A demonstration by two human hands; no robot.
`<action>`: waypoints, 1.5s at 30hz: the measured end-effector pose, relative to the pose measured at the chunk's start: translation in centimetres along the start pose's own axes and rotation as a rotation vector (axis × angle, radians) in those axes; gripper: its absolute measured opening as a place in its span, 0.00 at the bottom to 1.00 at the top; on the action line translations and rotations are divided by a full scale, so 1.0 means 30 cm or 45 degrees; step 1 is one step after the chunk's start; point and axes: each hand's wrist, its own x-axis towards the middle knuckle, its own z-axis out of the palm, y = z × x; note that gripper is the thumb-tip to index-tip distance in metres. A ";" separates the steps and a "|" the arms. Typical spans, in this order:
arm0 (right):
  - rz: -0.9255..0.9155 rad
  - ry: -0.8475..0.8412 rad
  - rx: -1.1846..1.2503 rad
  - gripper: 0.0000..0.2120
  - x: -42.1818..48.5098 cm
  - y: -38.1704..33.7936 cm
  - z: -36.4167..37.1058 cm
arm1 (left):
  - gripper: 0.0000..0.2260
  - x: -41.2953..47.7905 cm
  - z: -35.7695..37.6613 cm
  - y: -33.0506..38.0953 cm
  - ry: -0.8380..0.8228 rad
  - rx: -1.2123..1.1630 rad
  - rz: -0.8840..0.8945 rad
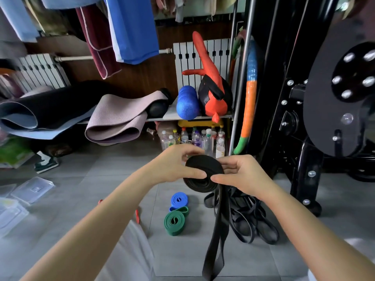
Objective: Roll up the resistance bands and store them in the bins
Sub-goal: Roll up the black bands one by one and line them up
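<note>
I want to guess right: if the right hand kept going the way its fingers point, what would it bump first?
The right hand points left and pinches the black roll, so the roll comes first. Just past it, probably, is the thumb of the left hand.

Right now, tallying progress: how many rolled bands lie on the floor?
2: a blue roll on the floor, and a green roll touching its near side. Others may be hidden.

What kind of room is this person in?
Probably a home workout corner that doubles as storage: a black weight machine stands on the right, exercise mats and a blue foam roller lie on a shelf, and laundry hangs overhead.
</note>
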 end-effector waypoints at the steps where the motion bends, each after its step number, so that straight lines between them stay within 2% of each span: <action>1: -0.001 -0.019 -0.022 0.19 0.001 -0.006 0.004 | 0.17 0.009 -0.005 0.011 -0.056 0.063 0.007; 4: -0.024 -0.011 -0.008 0.18 0.001 -0.015 0.006 | 0.13 0.020 -0.015 0.028 -0.072 0.062 -0.020; 10: 0.043 -0.016 0.102 0.23 -0.014 0.028 -0.007 | 0.14 0.000 -0.022 0.015 0.070 -0.410 -0.109; 17: 0.025 0.110 0.261 0.19 -0.007 0.061 0.007 | 0.14 -0.020 0.049 -0.022 0.193 -0.935 -0.215; 19: 0.014 0.141 0.224 0.17 -0.004 0.065 0.005 | 0.15 -0.023 0.069 -0.040 0.180 -0.982 -0.263; 21: 0.032 0.137 0.195 0.17 -0.004 0.065 -0.005 | 0.14 -0.022 0.066 -0.045 0.138 -0.846 -0.268; 22: 0.041 0.122 0.162 0.18 -0.003 0.063 -0.010 | 0.15 -0.020 0.056 -0.042 0.123 -0.670 -0.233; 25: 0.053 0.022 0.004 0.18 0.005 0.056 -0.012 | 0.25 -0.008 0.034 -0.009 0.051 0.083 -0.081; 27: 0.092 -0.015 -0.010 0.18 0.010 0.055 0.000 | 0.29 -0.003 0.040 0.015 -0.026 0.438 0.015; 29: 0.124 -0.014 0.006 0.19 0.009 0.054 0.009 | 0.27 0.000 0.041 0.024 -0.030 0.603 0.069; 30: 0.118 -0.004 0.020 0.19 0.007 0.054 0.014 | 0.26 0.002 0.036 0.021 -0.010 0.592 0.065; 33: 0.053 0.024 0.102 0.20 -0.013 0.046 0.021 | 0.24 -0.011 0.017 0.003 0.073 0.284 0.003; 36: -0.002 -0.015 0.097 0.23 -0.035 0.044 0.020 | 0.27 -0.046 0.015 -0.024 0.197 -0.159 -0.007; 39: 0.001 0.051 0.119 0.21 -0.043 0.060 0.012 | 0.27 -0.072 0.038 -0.046 0.340 -0.625 -0.053; 45: -0.088 0.160 0.265 0.19 -0.024 0.052 0.023 | 0.20 -0.079 0.144 -0.062 0.487 -1.154 -0.118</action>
